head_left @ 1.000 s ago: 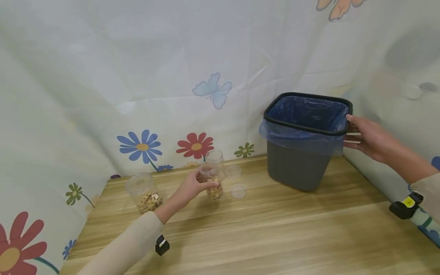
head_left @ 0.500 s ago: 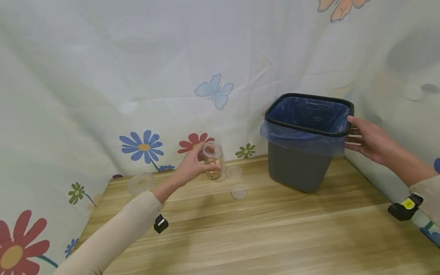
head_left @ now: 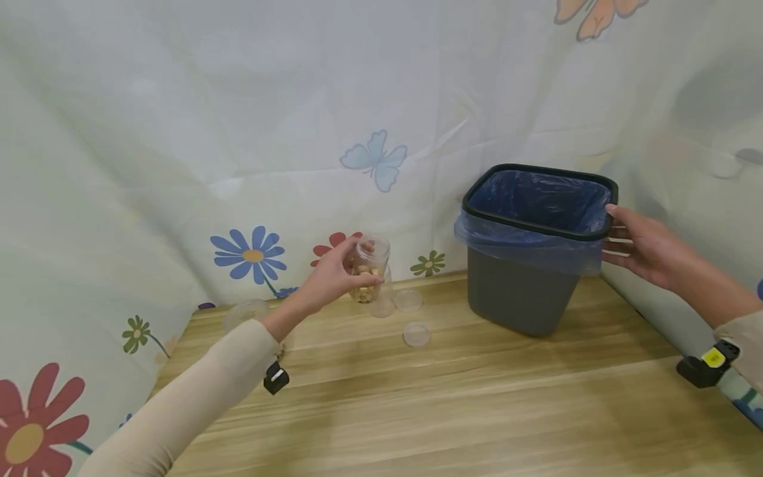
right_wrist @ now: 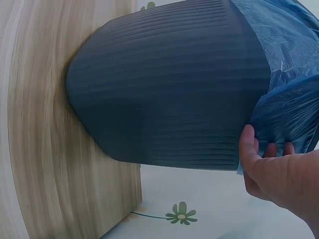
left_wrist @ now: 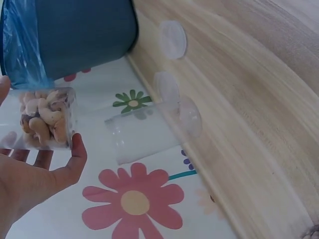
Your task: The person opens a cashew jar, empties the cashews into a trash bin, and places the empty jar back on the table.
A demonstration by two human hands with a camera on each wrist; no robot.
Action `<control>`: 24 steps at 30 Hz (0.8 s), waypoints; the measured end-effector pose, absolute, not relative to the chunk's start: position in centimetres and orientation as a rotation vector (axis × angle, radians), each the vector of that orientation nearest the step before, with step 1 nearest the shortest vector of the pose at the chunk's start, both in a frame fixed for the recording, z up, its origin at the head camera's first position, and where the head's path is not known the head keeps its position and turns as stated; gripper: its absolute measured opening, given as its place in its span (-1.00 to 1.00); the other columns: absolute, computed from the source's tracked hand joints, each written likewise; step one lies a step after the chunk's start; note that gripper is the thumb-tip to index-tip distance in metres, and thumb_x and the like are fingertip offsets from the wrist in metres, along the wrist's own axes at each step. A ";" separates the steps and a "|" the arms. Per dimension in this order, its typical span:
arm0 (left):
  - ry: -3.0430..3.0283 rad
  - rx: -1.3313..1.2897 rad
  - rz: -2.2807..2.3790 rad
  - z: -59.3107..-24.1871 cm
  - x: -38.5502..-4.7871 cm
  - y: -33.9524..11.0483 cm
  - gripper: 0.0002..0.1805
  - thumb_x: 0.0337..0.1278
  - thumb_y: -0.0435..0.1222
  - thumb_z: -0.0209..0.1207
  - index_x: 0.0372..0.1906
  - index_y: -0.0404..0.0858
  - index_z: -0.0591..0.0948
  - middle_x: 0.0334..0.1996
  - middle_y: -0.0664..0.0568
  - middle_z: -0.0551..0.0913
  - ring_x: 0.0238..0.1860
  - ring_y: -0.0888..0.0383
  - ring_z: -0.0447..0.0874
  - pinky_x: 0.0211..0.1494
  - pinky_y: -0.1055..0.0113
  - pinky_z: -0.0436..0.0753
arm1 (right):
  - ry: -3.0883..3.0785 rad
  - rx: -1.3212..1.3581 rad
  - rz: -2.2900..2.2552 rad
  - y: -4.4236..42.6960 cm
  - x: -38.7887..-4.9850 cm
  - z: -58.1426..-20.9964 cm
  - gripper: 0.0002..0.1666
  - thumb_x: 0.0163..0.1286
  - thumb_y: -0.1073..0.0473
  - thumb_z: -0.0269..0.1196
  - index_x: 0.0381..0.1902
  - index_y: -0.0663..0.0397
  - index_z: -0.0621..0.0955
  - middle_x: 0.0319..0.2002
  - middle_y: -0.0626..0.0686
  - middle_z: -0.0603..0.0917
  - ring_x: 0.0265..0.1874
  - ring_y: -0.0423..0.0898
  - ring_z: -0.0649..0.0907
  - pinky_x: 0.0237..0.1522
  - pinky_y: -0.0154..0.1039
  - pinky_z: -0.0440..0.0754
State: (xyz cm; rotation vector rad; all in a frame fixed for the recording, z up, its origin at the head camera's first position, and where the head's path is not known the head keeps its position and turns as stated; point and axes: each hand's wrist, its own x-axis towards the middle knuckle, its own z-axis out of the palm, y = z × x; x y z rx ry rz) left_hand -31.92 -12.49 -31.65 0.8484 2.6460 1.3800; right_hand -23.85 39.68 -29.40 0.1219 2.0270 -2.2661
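Observation:
My left hand grips a small clear plastic jar of cashews, lifted off the table, its mouth uncovered. In the left wrist view the cashews lie toward the jar's base. Just behind stands a second clear jar with nothing visible inside, partly covered by the held one in the head view. Over at the right, my right hand rests its fingers against the side and rim of a dark grey bin. A blue plastic liner folds over the bin's rim.
Two clear round lids, a rear lid and a front lid, lie between jars and bin. A larger clear jar is mostly hidden behind my left forearm. The wooden table meets a flower-printed curtain at the back.
My left hand has raised the cashew jar from the table, uncovering the jar behind it. The left forearm now hides most of the larger jar. My right hand stays at the bin.

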 end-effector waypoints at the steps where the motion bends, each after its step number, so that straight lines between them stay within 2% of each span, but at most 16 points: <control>1: 2.662 0.848 1.367 -31.5 -31.9 -12.4 -0.19 -0.01 -0.07 0.55 0.35 -0.12 0.44 0.04 -0.05 0.66 0.00 0.01 0.65 -0.05 0.16 0.65 | 2.002 0.123 -2.286 39.8 -23.8 -29.4 -0.67 0.58 -0.15 0.07 0.07 -0.09 0.43 -0.14 -0.15 0.59 -0.16 -0.23 0.69 -0.13 -0.31 0.69; 4: 2.693 0.855 1.335 -30.9 -32.1 -12.1 -0.21 0.02 -0.05 0.53 0.34 -0.12 0.43 0.05 -0.03 0.65 0.03 0.00 0.66 -0.03 0.12 0.66 | 1.925 0.124 -2.343 40.1 -23.7 -29.4 -0.71 0.61 -0.10 0.05 0.07 -0.07 0.42 -0.16 -0.12 0.61 -0.18 -0.19 0.70 -0.15 -0.28 0.70; 8: 2.700 0.885 1.318 -29.9 -32.2 -11.5 -0.33 0.05 -0.07 0.51 0.23 -0.12 0.47 0.02 -0.03 0.64 0.04 -0.02 0.67 -0.02 0.06 0.66 | 1.908 0.114 -2.356 40.3 -23.6 -29.4 -0.77 0.61 -0.08 0.06 -0.05 -0.11 0.54 -0.18 -0.11 0.61 -0.19 -0.18 0.70 -0.15 -0.28 0.70; 13: 2.738 0.900 1.266 -28.6 -32.0 -10.8 -0.28 0.03 -0.04 0.52 0.26 -0.12 0.46 0.00 -0.01 0.63 0.02 0.02 0.65 -0.06 0.11 0.65 | 1.944 0.094 -2.330 40.3 -23.5 -29.2 -0.77 0.60 -0.08 0.07 -0.08 -0.12 0.58 -0.17 -0.11 0.62 -0.18 -0.19 0.71 -0.15 -0.28 0.70; 18: 2.728 0.915 1.254 -27.4 -31.9 -9.9 -0.26 0.04 -0.03 0.51 0.30 -0.08 0.45 0.00 0.03 0.65 -0.06 0.05 0.66 -0.28 0.20 0.64 | 1.981 0.137 -2.252 40.3 -23.8 -28.8 -0.63 0.60 -0.13 0.05 0.16 -0.07 0.36 -0.07 -0.12 0.52 -0.18 -0.22 0.69 -0.11 -0.30 0.68; 20: 2.713 0.933 1.266 -27.0 -31.9 -9.4 -0.28 0.04 -0.05 0.51 0.29 -0.07 0.46 0.02 0.03 0.66 -0.06 0.06 0.67 -0.29 0.23 0.64 | 1.959 0.159 -2.243 40.4 -23.8 -28.6 -0.57 0.61 -0.13 0.03 0.22 -0.06 0.25 -0.01 -0.07 0.45 -0.18 -0.22 0.67 -0.10 -0.30 0.68; 22: 2.695 0.947 1.286 -26.6 -32.0 -9.0 -0.31 0.05 -0.07 0.51 0.25 -0.08 0.46 0.04 0.01 0.66 -0.06 0.05 0.68 -0.27 0.22 0.66 | 1.981 0.178 -2.217 40.4 -23.7 -28.4 -0.56 0.60 -0.14 0.03 0.23 -0.08 0.22 0.04 -0.04 0.37 -0.19 -0.23 0.66 -0.09 -0.31 0.67; 24: 2.680 0.970 1.304 -26.1 -32.1 -8.6 -0.33 0.04 -0.11 0.52 0.24 -0.12 0.47 0.07 -0.03 0.65 -0.04 0.04 0.69 -0.13 0.20 0.68 | 1.999 0.187 -2.202 40.3 -23.6 -28.2 -0.54 0.59 -0.15 0.04 0.23 -0.07 0.23 0.07 0.00 0.34 -0.19 -0.24 0.65 -0.09 -0.31 0.67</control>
